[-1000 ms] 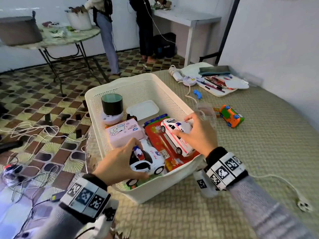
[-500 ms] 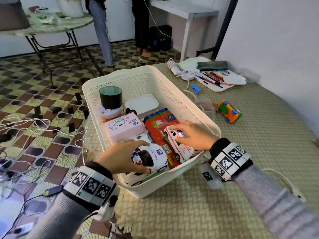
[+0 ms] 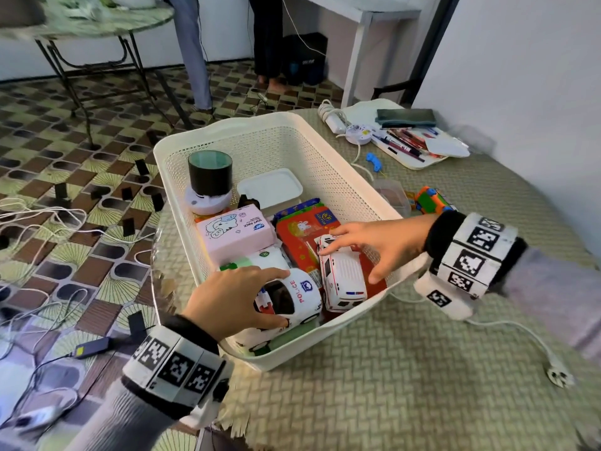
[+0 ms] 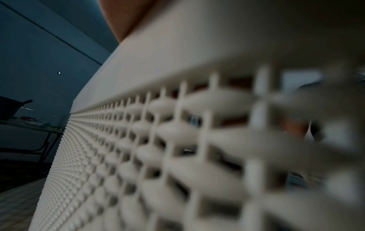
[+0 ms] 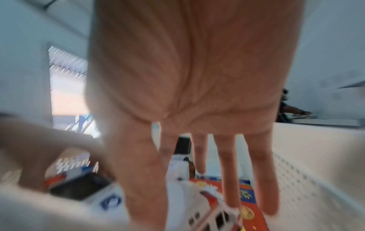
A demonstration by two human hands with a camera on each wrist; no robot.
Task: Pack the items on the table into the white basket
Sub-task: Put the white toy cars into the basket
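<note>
Our left hand [image 3: 227, 297] grips the white plastic police car [image 3: 289, 297]; our right hand [image 3: 377, 245], fingers spread, touches the white toy ambulance [image 3: 341, 278]; either could tip against the white perforated basket [image 3: 292, 131] near the surface's edge.

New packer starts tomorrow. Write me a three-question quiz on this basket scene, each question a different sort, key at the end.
1. True or false: the orange and green toy truck is already in the white basket.
2. Which toy does the left hand rest on?
A. the white ambulance
B. the police car
C. the pink tissue pack
3. Fill in: the ambulance lies on a ___ packet.

Key
1. False. It sits on the table, outside the basket's right wall.
2. B. The right hand is over the ambulance, fingers spread.
3. Red.
</note>
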